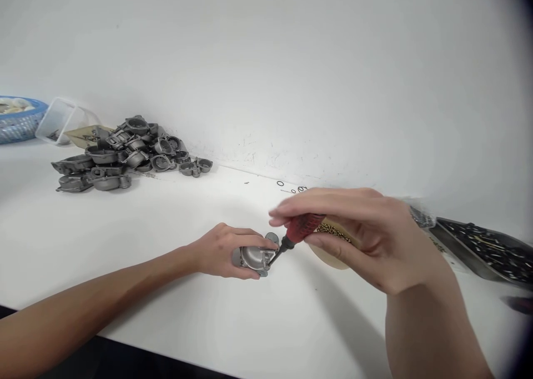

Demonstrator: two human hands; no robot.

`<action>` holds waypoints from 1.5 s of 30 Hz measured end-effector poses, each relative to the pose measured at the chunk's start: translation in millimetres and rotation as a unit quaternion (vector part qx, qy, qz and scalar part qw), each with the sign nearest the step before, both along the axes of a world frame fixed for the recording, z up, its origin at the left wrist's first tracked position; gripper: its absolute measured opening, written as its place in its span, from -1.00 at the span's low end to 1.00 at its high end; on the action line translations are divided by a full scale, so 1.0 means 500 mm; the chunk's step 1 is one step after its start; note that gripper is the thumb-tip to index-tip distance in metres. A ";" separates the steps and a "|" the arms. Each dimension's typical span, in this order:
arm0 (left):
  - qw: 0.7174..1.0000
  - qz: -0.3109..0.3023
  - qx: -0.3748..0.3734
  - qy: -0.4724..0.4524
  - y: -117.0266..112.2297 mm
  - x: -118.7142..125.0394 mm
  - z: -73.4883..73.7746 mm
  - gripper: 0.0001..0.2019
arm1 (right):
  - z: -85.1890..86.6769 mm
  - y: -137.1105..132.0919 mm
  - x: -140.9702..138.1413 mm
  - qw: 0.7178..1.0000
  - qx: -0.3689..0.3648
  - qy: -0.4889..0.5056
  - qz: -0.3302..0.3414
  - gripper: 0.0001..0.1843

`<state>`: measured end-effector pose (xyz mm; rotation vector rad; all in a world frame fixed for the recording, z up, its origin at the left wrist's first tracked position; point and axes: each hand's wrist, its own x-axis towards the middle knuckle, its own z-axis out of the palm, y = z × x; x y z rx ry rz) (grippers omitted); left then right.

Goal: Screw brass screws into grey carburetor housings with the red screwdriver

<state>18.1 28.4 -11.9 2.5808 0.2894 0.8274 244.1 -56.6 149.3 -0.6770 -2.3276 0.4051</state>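
Observation:
My left hand (227,251) is closed around a small grey metal casting (253,257) with a round hollow, holding it on the white table (200,318). My right hand (366,240) grips a red-handled screwdriver (302,228), its fingers wrapped about the handle. The dark shaft slants down to the left, and its tip meets the right side of the casting. Whether a screw sits under the tip is too small to tell. Partly hidden behind my right hand is a yellowish round dish (333,259) with many small brass-coloured screws (333,232).
Similar grey castings (141,145) are heaped at the back left, near a tipped clear plastic box (62,120) and a blue basket (25,123). Black rings (280,183) lie by the wall. On the right stands a metal tray (462,251) of dark small parts.

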 end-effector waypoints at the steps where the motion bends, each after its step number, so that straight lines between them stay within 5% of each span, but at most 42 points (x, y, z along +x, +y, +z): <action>1: 1.000 0.000 0.001 -0.003 0.000 0.000 0.000 -0.47 | 0.000 0.000 0.001 1.000 -0.001 0.004 0.005 -0.65; 8: 1.000 -0.015 -0.013 0.005 -0.002 -0.002 0.007 -0.49 | -0.004 0.011 0.000 0.994 0.094 -0.015 -0.047 -0.69; 15: 1.000 0.001 0.001 -0.007 -0.005 -0.001 0.003 -0.50 | -0.005 0.012 0.005 0.999 0.002 0.029 0.020 -0.64; 22: 0.999 0.045 0.000 -0.014 -0.008 -0.004 0.003 -0.53 | -0.014 0.019 0.005 0.996 0.037 0.055 -0.062 -0.65; 30: 0.992 0.110 0.059 -0.003 -0.007 -0.007 0.004 -0.41 | -0.011 0.018 0.014 0.996 0.027 0.059 -0.069 -0.59; 36: 0.992 0.113 0.047 -0.021 -0.004 -0.018 0.022 -0.41 | 0.002 -0.001 0.012 0.976 0.127 0.135 -0.111 -0.47; 45: 0.991 0.120 0.063 -0.001 -0.004 -0.016 0.019 -0.36 | -0.013 0.011 -0.016 0.988 0.090 0.108 -0.057 -0.44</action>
